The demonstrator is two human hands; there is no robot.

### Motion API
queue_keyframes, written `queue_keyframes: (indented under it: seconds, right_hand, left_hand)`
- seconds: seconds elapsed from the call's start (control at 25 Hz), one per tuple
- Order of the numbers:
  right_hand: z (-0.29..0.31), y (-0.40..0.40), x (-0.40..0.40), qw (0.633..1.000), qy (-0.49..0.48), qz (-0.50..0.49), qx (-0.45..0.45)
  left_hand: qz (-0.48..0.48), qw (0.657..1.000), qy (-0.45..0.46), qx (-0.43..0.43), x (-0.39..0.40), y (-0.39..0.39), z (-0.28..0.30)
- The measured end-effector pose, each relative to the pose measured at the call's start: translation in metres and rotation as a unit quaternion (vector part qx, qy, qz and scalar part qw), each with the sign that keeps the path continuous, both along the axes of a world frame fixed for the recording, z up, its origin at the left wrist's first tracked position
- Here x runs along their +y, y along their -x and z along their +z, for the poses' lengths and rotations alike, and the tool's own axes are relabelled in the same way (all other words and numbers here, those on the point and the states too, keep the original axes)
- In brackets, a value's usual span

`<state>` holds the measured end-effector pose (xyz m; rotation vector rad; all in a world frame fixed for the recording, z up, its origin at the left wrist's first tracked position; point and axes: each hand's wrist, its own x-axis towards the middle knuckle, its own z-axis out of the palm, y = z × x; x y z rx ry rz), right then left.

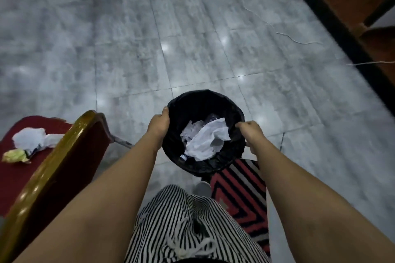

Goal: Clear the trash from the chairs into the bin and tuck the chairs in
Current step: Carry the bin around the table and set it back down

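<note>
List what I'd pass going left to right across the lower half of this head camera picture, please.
Yellowish wrapper → crumpled white paper on the red chair seat → gold chair back → left hand → black bin → right hand.

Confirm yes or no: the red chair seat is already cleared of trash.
No: crumpled white paper and a yellowish wrapper lie on the red chair seat.

The bin [205,100] sits between the left hand [159,125] and right hand [253,132], with crumpled paper [206,142] inside. Left of it, the chair [53,156] carries trash [32,142] on its seat.
</note>
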<state>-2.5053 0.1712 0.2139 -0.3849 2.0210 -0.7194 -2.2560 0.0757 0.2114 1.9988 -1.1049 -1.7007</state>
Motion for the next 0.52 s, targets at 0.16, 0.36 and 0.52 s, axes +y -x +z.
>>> queue_keyframes:
  seconds: [0.16, 0.36, 0.52]
  right_hand:
    - [0.007, 0.01, -0.093, 0.999, 0.025, 0.046, -0.005]
    - [0.004, 0.009, -0.211, 0.994, 0.039, 0.1, 0.014]
    - [0.006, -0.007, -0.308, 0.989, 0.029, 0.143, 0.013]
  left_hand:
    - [0.07, 0.998, -0.001, 0.002, -0.059, 0.002, 0.002]
    - [0.146, 0.989, 0.002, 0.034, -0.146, -0.001, -0.011]
    - [0.201, 0.979, -0.003, 0.04, -0.217, -0.021, -0.012]
